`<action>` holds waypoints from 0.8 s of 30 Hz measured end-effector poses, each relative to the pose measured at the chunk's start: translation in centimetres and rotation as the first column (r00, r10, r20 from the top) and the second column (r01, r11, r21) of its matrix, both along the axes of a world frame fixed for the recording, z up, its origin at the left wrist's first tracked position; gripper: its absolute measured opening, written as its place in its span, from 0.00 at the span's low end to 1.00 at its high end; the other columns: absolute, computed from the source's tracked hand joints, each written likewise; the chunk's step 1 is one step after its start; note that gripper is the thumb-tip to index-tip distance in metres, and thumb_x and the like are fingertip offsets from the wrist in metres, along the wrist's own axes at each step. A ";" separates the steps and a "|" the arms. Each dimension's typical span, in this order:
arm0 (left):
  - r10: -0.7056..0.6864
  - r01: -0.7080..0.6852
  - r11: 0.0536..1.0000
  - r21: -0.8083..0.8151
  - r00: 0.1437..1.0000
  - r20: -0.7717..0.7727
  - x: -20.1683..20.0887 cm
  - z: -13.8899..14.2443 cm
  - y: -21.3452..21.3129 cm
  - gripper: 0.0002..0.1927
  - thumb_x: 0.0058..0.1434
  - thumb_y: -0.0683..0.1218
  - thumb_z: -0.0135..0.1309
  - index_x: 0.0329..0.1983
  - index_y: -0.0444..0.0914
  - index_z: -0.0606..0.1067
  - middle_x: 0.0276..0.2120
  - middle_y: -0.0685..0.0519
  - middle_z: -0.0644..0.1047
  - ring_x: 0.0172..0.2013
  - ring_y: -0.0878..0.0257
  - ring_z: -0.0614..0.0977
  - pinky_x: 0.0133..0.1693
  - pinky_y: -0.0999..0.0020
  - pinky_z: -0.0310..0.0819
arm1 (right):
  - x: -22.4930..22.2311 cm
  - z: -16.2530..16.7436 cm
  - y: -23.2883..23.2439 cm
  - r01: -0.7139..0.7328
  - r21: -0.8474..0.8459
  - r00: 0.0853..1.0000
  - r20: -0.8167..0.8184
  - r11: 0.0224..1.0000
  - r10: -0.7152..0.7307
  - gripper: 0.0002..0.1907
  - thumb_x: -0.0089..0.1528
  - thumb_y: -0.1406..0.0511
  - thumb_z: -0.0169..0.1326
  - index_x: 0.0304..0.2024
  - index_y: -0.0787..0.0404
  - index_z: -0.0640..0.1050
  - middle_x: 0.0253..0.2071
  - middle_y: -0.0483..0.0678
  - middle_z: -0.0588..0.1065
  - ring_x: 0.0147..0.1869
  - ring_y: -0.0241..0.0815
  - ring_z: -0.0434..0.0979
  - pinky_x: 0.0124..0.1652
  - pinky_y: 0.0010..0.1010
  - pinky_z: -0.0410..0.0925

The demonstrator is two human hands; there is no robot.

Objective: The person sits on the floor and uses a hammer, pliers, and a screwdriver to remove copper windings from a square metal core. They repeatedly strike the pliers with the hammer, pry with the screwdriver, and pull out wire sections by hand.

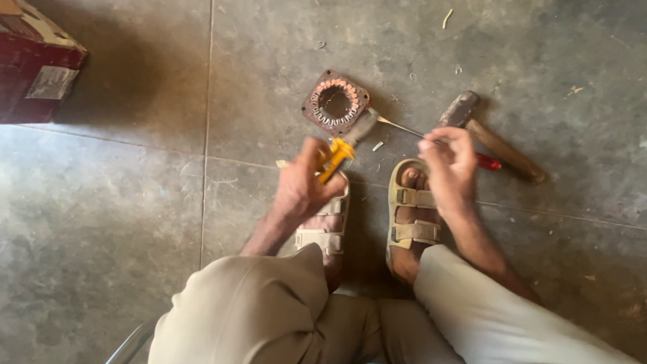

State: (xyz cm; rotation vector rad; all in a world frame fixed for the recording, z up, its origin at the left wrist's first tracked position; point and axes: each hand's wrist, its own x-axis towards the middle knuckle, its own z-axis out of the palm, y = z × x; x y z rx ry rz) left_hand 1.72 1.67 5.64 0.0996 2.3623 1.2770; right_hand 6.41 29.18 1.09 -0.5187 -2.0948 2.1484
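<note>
Left hand [303, 185] clamps yellow pliers [344, 145], nose toward stator [335, 102]; right hand [448, 162] grips screwdriver [431, 138], tip at stator.

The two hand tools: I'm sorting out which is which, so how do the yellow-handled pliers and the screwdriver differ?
The pliers, in the left hand, have yellow grips and a thick dark head; the screwdriver, in the right hand, has a thin bright shaft and a red handle end. The pliers look blurred, the screwdriver sharp. The pliers come from the lower left, the screwdriver from the right. Both point toward the square motor stator on the floor.
</note>
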 end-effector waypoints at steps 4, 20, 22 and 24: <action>0.013 -0.055 0.993 -0.105 0.931 -0.364 -1.9 -0.8 -2.0 0.31 0.52 0.43 0.61 0.58 0.34 0.64 0.39 0.39 0.78 0.38 0.43 0.81 0.41 0.51 0.77 | 1.6 -2.2 3.1 0.162 -0.003 0.984 0.080 0.987 -0.161 0.13 0.66 0.73 0.58 0.52 0.61 0.72 0.48 0.45 0.75 0.50 0.33 0.76 0.47 0.26 0.73; -0.066 0.024 0.902 -0.432 0.994 -0.082 -3.1 -2.0 0.4 0.26 0.55 0.48 0.59 0.54 0.40 0.64 0.41 0.44 0.75 0.44 0.43 0.80 0.40 0.44 0.76 | 4.1 -4.9 10.0 0.080 0.857 0.972 0.046 0.510 -0.230 0.14 0.63 0.73 0.57 0.51 0.62 0.76 0.56 0.56 0.68 0.61 0.56 0.69 0.57 0.44 0.66; -0.071 0.038 0.901 -0.431 0.996 -0.060 -2.8 -2.1 0.3 0.25 0.56 0.48 0.58 0.54 0.40 0.64 0.41 0.44 0.75 0.44 0.44 0.80 0.41 0.45 0.76 | 4.3 -5.3 10.0 0.066 0.856 0.970 0.065 0.513 -0.233 0.14 0.63 0.73 0.56 0.52 0.63 0.75 0.57 0.57 0.67 0.62 0.57 0.68 0.58 0.45 0.66; -0.081 0.051 0.900 -0.433 0.995 -0.050 -2.5 -2.1 0.2 0.25 0.56 0.47 0.58 0.55 0.40 0.64 0.42 0.44 0.74 0.44 0.45 0.80 0.41 0.45 0.76 | 4.4 -5.8 9.8 0.048 0.846 0.966 0.096 0.530 -0.241 0.15 0.63 0.73 0.55 0.53 0.63 0.75 0.57 0.58 0.66 0.61 0.57 0.68 0.58 0.45 0.65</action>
